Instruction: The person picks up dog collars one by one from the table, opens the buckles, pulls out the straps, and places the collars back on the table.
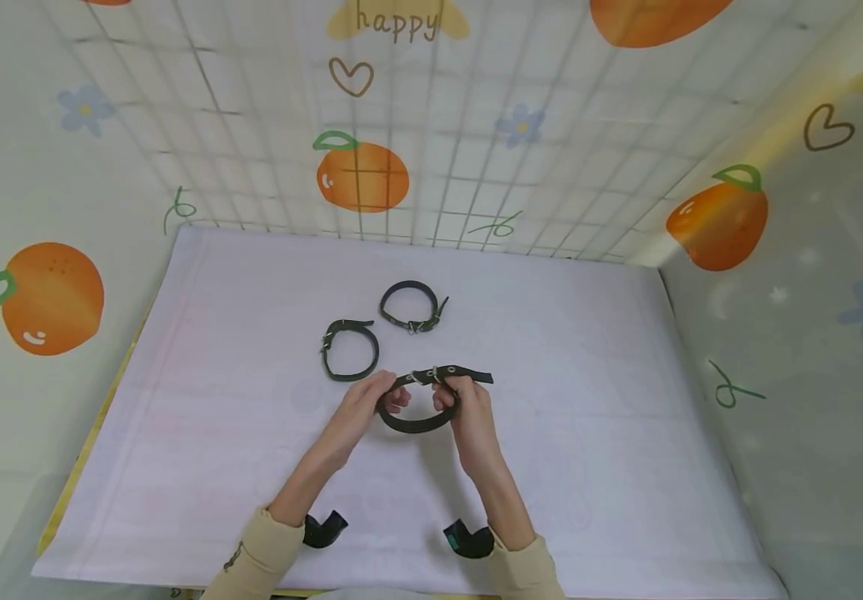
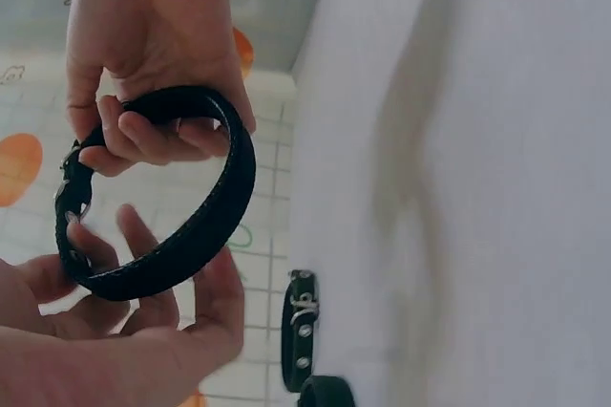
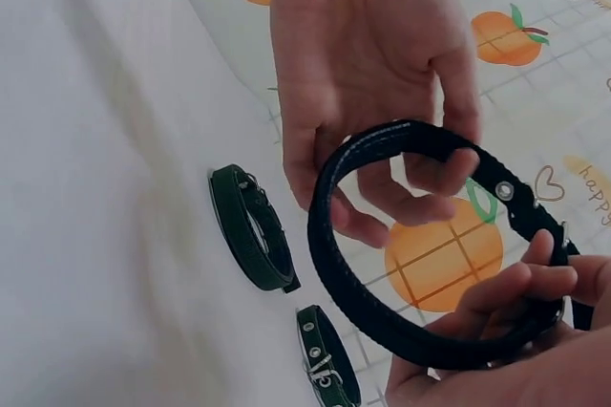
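Both hands hold a black collar [image 1: 416, 426] up over the white table, its strap bent into a ring. A silver buckle and eyelets show on its far side, and the loose strap end points right. My left hand [image 1: 366, 398] grips the ring's left side, thumb along the top near the buckle. On the other side my right hand [image 1: 472, 417] pinches the strap just right of the buckle, its fingers curled inside the loop. In the right wrist view the collar [image 3: 329, 254] has a stitched edge, and the left hand [image 3: 372, 63] supports it with curled fingers.
Two similar buckled collars lie beyond the hands: one collar [image 1: 377, 348] to the left, another collar [image 1: 407, 284] farther back. The white-covered table [image 1: 589, 400] meets a grid panel behind a printed curtain [image 1: 266, 167]. Black wrist devices [image 1: 469, 540] sit near the sleeves.
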Motion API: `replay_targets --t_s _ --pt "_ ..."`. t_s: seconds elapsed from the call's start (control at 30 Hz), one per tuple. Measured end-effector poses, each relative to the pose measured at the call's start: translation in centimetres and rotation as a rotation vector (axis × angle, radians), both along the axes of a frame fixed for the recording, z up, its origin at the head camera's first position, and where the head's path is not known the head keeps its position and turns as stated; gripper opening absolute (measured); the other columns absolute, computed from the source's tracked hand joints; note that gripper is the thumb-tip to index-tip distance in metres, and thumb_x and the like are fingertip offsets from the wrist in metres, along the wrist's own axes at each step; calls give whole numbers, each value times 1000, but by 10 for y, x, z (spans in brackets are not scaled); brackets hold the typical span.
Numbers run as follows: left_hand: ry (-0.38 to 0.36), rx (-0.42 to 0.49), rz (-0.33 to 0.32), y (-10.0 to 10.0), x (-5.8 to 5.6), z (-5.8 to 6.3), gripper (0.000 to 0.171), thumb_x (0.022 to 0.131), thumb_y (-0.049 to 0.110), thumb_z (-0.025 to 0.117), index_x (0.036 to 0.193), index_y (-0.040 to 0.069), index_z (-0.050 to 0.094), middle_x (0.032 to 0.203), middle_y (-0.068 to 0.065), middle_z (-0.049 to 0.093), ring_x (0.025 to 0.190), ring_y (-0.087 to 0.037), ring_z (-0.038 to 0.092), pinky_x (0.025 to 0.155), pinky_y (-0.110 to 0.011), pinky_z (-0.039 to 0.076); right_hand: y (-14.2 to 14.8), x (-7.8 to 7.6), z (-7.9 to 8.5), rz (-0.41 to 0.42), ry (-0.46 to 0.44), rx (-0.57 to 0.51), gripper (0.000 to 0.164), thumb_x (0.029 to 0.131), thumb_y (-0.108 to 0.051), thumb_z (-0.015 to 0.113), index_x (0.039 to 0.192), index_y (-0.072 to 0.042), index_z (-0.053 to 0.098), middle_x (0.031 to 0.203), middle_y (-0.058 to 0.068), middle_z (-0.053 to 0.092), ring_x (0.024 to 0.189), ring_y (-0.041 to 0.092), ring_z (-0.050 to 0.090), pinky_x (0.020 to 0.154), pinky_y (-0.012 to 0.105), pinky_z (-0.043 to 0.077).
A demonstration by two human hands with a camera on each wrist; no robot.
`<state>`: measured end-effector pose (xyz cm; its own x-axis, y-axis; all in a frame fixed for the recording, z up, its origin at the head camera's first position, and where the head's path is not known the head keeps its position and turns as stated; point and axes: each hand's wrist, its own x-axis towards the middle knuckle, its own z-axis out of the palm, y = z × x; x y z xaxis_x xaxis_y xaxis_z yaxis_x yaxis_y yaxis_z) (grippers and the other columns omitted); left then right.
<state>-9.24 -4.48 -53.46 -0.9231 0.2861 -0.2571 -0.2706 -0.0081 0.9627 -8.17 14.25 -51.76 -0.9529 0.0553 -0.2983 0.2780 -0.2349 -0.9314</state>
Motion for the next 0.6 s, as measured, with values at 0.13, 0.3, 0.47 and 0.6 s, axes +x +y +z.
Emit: replay_targets --t_s 0.13,0.3,0.47,0.6 --pt "68 -70 -6 2 1 6 41 116 37 45 111 7 72 115 -14 76 107 -16 68 103 -40 54 0 0 0 22 12 35 17 102 -14 49 89 -7 57 72 -5 47 75 11 49 80 25 44" --pt "99 -101 -42 3 2 8 40 117 33 45 115 4 73 121 -24 73 107 -18 66 102 -38 53 -1 0 1 54 10 64 23 101 -14 49 79 -10 51 72 -5 48 76 12 49 82 26 43" --pt "90 -104 -47 2 3 7 42 117 30 42 119 2 73 124 -27 72 107 -15 66 101 -34 52 -5 1 0 32 9 30 23 102 -14 49 79 -11 51 73 -4 50 76 12 49 82 26 43" --pt "89 -90 -55 2 3 8 43 118 31 39 120 2 72 127 -29 71 111 -17 67 103 -35 52 -7 2 -2 8 24 -14 22 103 -14 47 81 -10 52 73 -4 48 76 12 49 79 26 44"
